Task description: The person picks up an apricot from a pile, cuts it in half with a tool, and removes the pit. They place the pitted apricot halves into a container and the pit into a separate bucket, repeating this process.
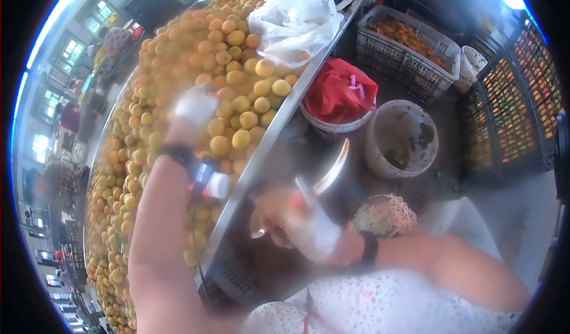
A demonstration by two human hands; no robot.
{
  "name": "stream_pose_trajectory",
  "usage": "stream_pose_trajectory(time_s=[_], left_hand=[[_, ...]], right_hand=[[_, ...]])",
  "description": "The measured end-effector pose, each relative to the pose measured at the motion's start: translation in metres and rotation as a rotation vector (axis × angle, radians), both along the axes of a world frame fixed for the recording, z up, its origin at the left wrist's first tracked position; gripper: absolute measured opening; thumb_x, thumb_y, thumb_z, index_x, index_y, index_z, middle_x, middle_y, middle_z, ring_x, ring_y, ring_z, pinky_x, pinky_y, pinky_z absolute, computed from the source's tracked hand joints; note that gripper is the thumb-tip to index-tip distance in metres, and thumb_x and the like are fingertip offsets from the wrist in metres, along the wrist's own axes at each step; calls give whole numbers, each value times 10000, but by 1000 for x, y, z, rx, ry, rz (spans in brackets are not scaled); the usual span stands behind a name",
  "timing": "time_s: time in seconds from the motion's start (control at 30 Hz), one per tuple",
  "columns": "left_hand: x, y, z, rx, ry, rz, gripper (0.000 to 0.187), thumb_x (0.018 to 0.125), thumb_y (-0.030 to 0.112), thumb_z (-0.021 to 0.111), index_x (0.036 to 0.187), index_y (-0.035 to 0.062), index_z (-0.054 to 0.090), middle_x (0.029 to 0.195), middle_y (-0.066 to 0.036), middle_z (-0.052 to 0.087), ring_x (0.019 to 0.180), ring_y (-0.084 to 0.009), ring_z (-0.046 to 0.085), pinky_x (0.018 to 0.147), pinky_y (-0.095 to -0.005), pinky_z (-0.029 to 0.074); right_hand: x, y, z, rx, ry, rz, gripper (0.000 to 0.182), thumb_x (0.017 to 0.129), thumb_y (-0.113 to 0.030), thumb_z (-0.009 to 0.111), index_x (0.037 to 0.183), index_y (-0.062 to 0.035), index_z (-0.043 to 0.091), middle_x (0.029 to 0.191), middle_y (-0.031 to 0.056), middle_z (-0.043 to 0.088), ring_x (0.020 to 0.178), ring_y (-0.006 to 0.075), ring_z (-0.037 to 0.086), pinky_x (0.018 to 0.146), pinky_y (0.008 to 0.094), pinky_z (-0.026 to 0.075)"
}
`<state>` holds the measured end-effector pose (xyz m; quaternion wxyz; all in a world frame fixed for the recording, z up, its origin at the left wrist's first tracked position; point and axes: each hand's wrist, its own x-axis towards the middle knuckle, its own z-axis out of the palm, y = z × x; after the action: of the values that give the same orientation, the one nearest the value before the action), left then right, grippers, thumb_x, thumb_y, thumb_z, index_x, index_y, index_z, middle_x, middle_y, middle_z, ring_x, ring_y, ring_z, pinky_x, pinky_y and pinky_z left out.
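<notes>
While the table (279, 126) takes up most of the left side, its whole bed is heaped w/ yellow-orange fruit (148, 123), the stuff being worked on. Floor side, beyond the metal rim: tall dark crates (504, 117) far right, grey crate (401, 68) w/ orange pieces in it, dirty bucket (380, 141) nearer. A red bag (338, 90) sits in the tub beside that bucket; white bag (297, 22) lies on the fruit by the rim.

L hand (196, 105), white-gloved by the look, is out over the pile; too blurry to tell if fingers are spread or closed. R hand (309, 227), also white, is off the table, close to the person's body, next to a blurred brownish thing; can't tell its finger state or what it's gripping, if anything. Bottle w/ white cap (218, 185) is just beside the L wrist. Smallest: a pale curved strip (332, 168) near the R hand, ID unclear.

Step in hand, my guess: picking fruit w/ L, R at the ready. Next move prob. calls for a light L grip on one fruit, lifted clear of its neighbors w/o bruising, then over the rim toward R.
</notes>
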<state>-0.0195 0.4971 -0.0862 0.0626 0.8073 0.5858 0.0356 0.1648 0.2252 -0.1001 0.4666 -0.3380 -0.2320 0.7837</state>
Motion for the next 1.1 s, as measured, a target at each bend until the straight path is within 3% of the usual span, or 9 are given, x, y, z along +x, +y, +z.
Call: stream_pose_trajectory(time_s=[0.17, 0.3, 0.43, 0.57, 0.7, 0.77, 0.87, 1.0, 1.1], left_hand=[[36, 27, -28, 151, 104, -52, 493, 846, 361, 646, 1234, 58, 662, 1189, -226, 687, 1138, -366, 644, 988, -417, 500], [33, 30, -24, -24, 469, -70, 503, 823, 389, 632, 1176, 34, 681, 1191, -232, 685, 1160, -371, 633, 1003, -420, 493], [13, 17, -20, -172, 98, 9, 484, 783, 353, 682, 1105, -8, 668, 1088, -211, 705, 1060, -347, 666, 926, -413, 514], [-24, -10, -9, 34, -233, 205, 367, 763, 202, 749, 1042, 3, 618, 886, -78, 650, 818, -187, 640, 725, -326, 519], [-62, -109, 23, -202, -1121, 152, 378, 858, 169, 666, 1190, -5, 613, 904, -35, 642, 766, -118, 613, 632, -279, 501], [-88, -158, 21, -186, -1096, -38, 429, 887, 130, 600, 1279, -42, 564, 966, -67, 640, 767, -164, 619, 650, -305, 517], [-49, -269, 60, -375, -1552, 146, 448, 898, 82, 558, 1323, -52, 511, 1092, -127, 619, 855, -214, 612, 745, -319, 526], [-40, -364, 58, -284, -1569, 279, 475, 877, 80, 590, 1327, -37, 490, 1068, -104, 598, 870, -192, 597, 780, -297, 503], [-33, -412, 64, -215, -1642, 275, 493, 858, 91, 623, 1321, -29, 500, 1043, -100, 597, 858, -184, 592, 777, -294, 489]], right_hand=[[7, 9, -7, 96, 4, -55, 299, 1017, -278, 607, 858, -29, 652, 719, 23, 634, 523, 70, 484, 452, 231, 364], [12, 9, -3, 20, -11, -2, 307, 1014, -293, 618, 883, -19, 663, 727, 20, 630, 556, 71, 501, 464, 230, 370], [14, 3, 4, 0, -32, -4, 309, 1017, -288, 613, 879, -17, 670, 731, 21, 639, 568, 70, 507, 469, 230, 375], [12, -7, -6, 54, -47, -12, 342, 1024, -316, 596, 862, -24, 672, 734, 25, 649, 580, 67, 518, 474, 229, 381], [13, -22, -16, 281, -196, 3, 401, 1026, -370, 590, 870, -21, 711, 758, 30, 688, 699, 91, 587, 596, 257, 460], [4, -26, -32, 342, -177, -16, 417, 1019, -392, 600, 887, -20, 732, 796, 43, 713, 736, 97, 605, 649, 271, 484], [6, -29, -44, 346, -226, 74, 419, 998, -409, 634, 843, -26, 702, 735, 30, 670, 706, 95, 607, 610, 269, 481], [13, -46, -21, 172, -320, 385, 414, 957, -435, 678, 894, -28, 647, 729, 28, 638, 713, 123, 607, 632, 306, 486], [-2, -48, -54, 506, -683, 378, 433, 938, -441, 694, 962, -14, 629, 802, 45, 653, 759, 181, 633, 672, 358, 494]])
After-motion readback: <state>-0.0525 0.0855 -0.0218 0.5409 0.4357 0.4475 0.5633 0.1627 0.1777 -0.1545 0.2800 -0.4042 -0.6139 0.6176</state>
